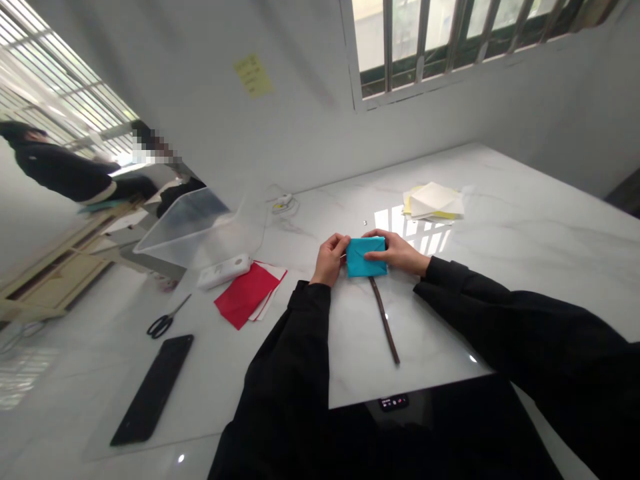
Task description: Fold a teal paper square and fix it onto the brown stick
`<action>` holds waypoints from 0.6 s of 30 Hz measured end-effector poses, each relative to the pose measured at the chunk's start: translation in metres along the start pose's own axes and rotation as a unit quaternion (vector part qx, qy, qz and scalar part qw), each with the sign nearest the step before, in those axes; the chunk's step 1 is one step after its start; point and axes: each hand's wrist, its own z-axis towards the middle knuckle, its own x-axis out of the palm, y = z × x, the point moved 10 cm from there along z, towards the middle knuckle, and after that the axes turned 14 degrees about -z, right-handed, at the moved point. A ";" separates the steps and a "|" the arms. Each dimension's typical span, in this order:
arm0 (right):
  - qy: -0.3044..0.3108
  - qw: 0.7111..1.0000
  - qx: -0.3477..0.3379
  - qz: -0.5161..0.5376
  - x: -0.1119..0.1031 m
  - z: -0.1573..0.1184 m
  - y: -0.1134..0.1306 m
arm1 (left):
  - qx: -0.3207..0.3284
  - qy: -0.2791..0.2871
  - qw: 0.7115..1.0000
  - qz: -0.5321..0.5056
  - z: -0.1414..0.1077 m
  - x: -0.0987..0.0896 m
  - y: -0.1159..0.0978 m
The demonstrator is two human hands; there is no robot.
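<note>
A small bright blue paper envelope [367, 265], with a flap that comes to a point, is held over the white marble-patterned table. My left hand [331, 259] is closed, pinching the envelope's upper left corner between thumb and fingers. A bit of dark red shows beside those fingers; I cannot make out what it is. On the other side, my right hand [400, 253] grips the right part, thumb across the front and fingers behind the top edge. Below the envelope lies a thin dark brown stick [385, 323], its upper end hidden by the paper.
Left of my arms are red paper sheets [243, 297], a white power strip [225, 271], scissors [165, 321], a black phone-like slab [154, 390] and a clear plastic bin [185, 230]. Cream and yellow papers [434, 201] lie at the back right. People sit at far left.
</note>
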 end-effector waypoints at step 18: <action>-0.025 0.999 -0.022 -0.010 -0.005 -0.003 0.000 | 0.058 0.029 0.989 0.134 -0.029 0.010 0.008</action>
